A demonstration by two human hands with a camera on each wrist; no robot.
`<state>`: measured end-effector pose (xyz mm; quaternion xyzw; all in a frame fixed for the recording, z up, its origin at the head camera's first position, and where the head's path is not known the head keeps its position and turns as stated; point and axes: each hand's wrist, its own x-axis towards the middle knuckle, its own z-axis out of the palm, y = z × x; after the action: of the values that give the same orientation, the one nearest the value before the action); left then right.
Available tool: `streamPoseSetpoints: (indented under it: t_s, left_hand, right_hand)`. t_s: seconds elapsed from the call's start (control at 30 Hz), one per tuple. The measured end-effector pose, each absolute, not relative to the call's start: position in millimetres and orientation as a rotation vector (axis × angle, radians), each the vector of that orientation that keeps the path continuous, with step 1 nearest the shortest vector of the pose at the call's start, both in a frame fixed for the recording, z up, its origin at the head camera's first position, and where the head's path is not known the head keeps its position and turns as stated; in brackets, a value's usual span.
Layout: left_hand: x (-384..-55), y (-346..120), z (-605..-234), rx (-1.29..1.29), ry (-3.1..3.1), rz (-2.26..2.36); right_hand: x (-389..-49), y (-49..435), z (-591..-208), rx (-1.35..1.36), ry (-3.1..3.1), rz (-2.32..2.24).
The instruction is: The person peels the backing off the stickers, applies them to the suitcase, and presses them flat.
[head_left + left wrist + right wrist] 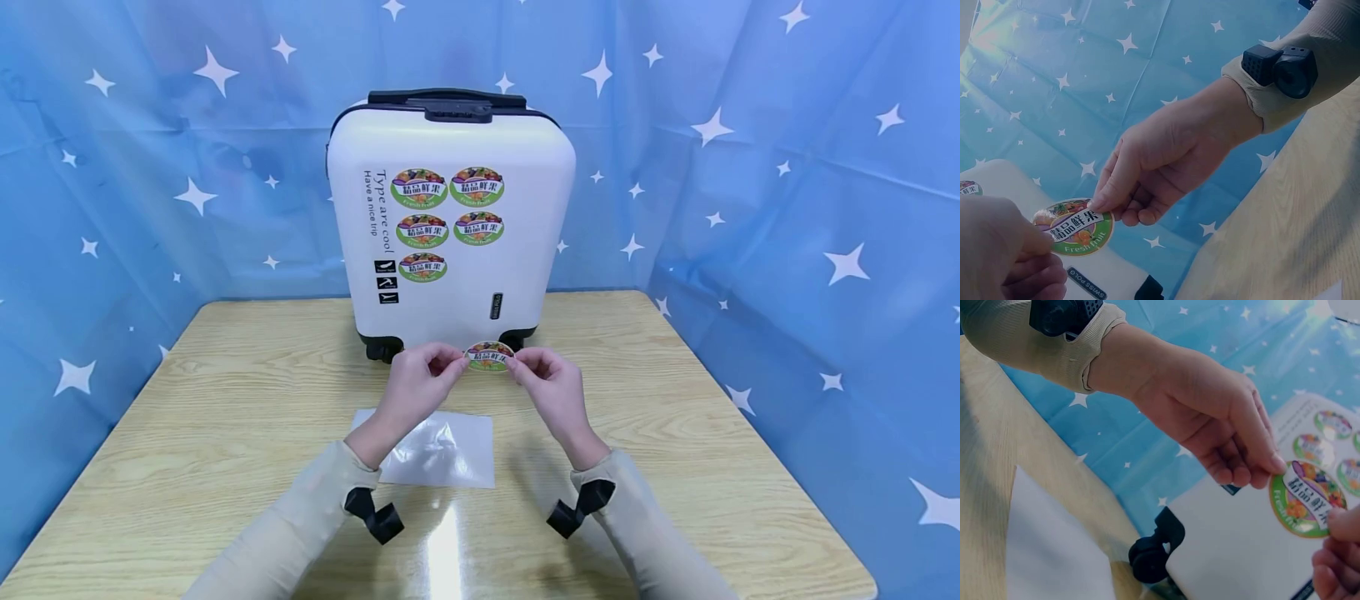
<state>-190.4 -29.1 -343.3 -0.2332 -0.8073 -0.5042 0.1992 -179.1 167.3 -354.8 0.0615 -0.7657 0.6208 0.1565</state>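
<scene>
An oval fruit sticker (489, 356) with a green lower band hangs stretched between both hands, in front of the suitcase's lower edge. My left hand (422, 383) pinches its left end between thumb and fingers. The right end is pinched by my right hand (553, 393). Behind them a white suitcase (457, 308) stands upright on the table. Several matching stickers (422, 231) are on its front, in two columns, three on the left and two on the right. In the left wrist view the sticker (1079, 240) shows its printed face between both hands.
A glossy white sheet (450, 454) lies on the wooden table (690, 433) beneath the forearms. Black wheels (382, 347) support the suitcase. A blue curtain (720, 192) with white stars surrounds the table's back and sides.
</scene>
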Motion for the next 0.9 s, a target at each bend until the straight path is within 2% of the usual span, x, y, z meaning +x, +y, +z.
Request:
streamPoseSetpoints:
  t_s: [0.9]
  left_hand:
    - [-218,-26,-322,-0.580,-2.169,-1.459]
  right_hand:
    - [-208,156,-323,0.190,-2.089,1.693]
